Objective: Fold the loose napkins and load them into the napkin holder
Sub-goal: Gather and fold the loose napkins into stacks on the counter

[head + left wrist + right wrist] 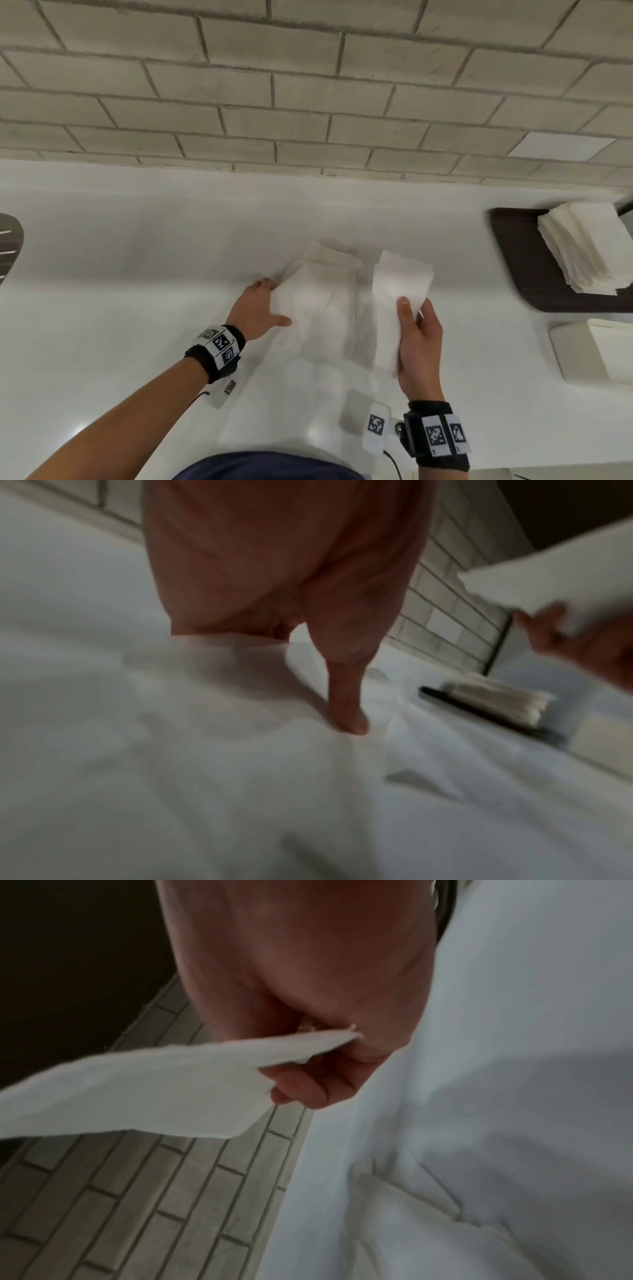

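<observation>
A heap of loose white napkins (320, 301) lies on the white counter (137, 274). My left hand (278, 298) is at the heap's left edge. Its fingers vanish under the top napkin (212, 685) and its thumb (349, 718) presses down on top. My right hand (412, 306) holds a folded napkin (399, 287) upright above the counter, pinched between thumb and fingers (301, 1088). That folded napkin (130, 1091) sticks out left in the right wrist view. The white napkin holder (568, 356), with napkins in it, stands at the right edge.
A dark tray (534, 274) at the right carries a tall stack of napkins (582, 246). The brick wall (308, 102) runs along the back of the counter. A metal object (10, 246) shows at the far left edge.
</observation>
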